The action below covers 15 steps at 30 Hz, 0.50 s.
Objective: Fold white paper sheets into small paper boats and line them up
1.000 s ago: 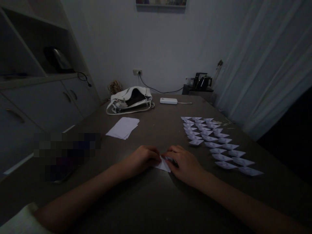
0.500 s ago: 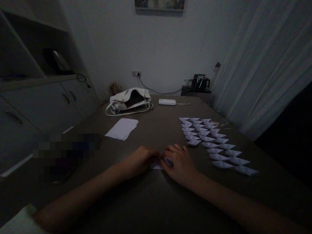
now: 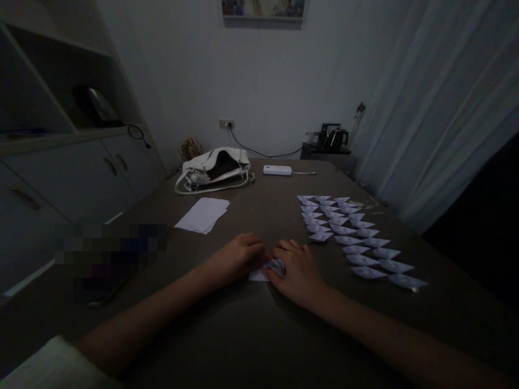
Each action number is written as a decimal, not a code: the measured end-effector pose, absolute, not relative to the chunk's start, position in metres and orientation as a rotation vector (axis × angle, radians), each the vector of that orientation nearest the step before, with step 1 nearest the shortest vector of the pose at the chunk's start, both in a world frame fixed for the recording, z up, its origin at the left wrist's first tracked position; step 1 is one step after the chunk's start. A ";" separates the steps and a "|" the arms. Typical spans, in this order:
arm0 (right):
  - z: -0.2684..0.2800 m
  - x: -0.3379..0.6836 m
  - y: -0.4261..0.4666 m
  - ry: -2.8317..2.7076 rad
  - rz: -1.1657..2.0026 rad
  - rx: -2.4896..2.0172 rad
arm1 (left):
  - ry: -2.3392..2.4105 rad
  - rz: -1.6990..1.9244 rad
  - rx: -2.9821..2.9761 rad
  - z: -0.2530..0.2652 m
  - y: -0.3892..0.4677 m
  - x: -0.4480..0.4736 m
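The left hand (image 3: 239,259) and right hand (image 3: 299,275) are close together, fingers curled onto a small folded paper (image 3: 277,266) between them, low over the table (image 3: 259,335). Paper boats (image 3: 346,230) stand in rows right of the hands; white sheets (image 3: 203,215) lie beyond the left; farther off, a bag (image 3: 203,161).

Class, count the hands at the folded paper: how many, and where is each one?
2. The left hand is at the left side of the folded paper; the right hand is at its right. Neither is hidden, though some fingertips are.
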State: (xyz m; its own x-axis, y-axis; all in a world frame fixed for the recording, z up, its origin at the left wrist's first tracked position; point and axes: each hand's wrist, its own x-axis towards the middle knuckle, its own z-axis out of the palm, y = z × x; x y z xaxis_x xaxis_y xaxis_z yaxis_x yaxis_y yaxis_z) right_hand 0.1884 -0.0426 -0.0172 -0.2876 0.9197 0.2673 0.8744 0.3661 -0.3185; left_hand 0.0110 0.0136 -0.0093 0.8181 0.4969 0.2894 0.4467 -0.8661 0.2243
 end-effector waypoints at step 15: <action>-0.018 0.189 -0.042 -2.210 0.203 -1.552 | 0.553 0.288 2.608 0.010 0.013 -0.010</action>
